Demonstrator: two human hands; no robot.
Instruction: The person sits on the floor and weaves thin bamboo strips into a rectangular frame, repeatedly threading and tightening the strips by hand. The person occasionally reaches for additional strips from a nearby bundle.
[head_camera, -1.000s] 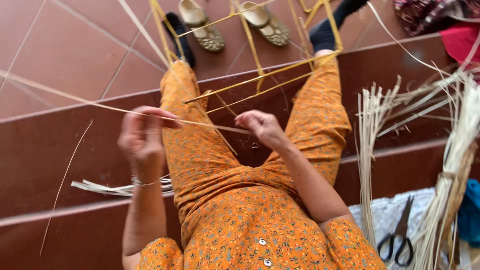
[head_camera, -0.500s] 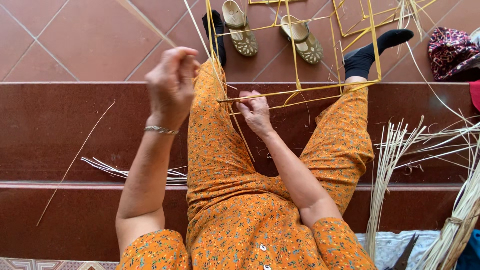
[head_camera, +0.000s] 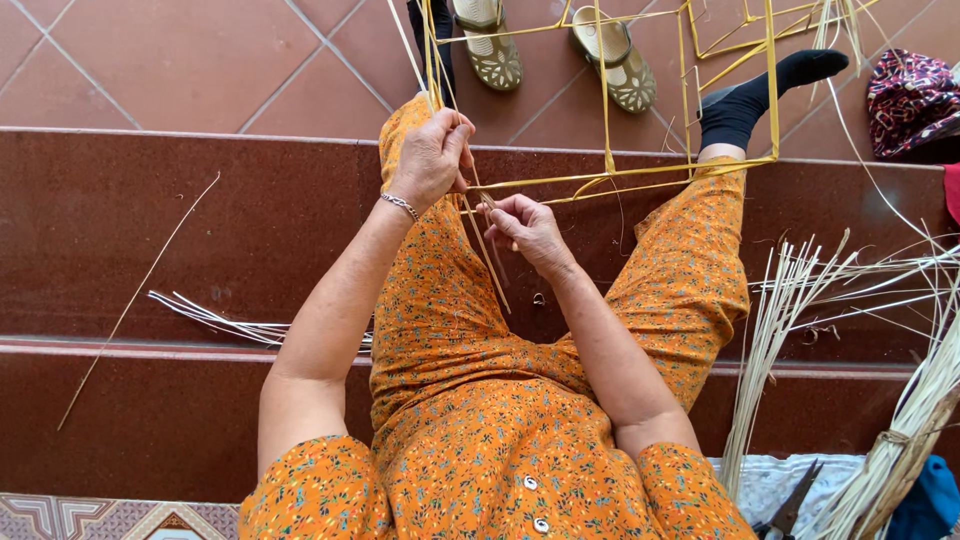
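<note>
Both hands are sitting lower and closer together now than half a second back, when the left one was raised up high pulling a strand. So the left hand (head_camera: 432, 155) is curled nearly closed, pinching a thin pale strip (head_camera: 487, 240) right where it meets the corner of the yellow strip frame (head_camera: 603, 172) that's resting across the person's knees. The right hand (head_camera: 528, 225) is just beside it, slightly nearer the body, fingers bent and pinching around that same strip, with the loose tail hanging down past it toward the lap. I can't quite make out whether the right thumb is actually clamping or just guiding.

My read: this is the tying or lashing stage, binding a joint of the frame with the thin strip. Looks like the wrap is being snugged down at the corner. The next bit probably calls for keeping tension with one hand while the other feeds the tail around again, since letting go would likely loosen the wrap.

Other stuff around: a pair of sandals (head_camera: 488, 45) beyond the left hand on the tiled floor, a bundle of pale reeds (head_camera: 775, 330) off to the right of the right hand, scissors (head_camera: 790, 505) on a cloth back near the right elbow, and a few loose strips (head_camera: 215, 318) lying on the step out left of the left forearm.
</note>
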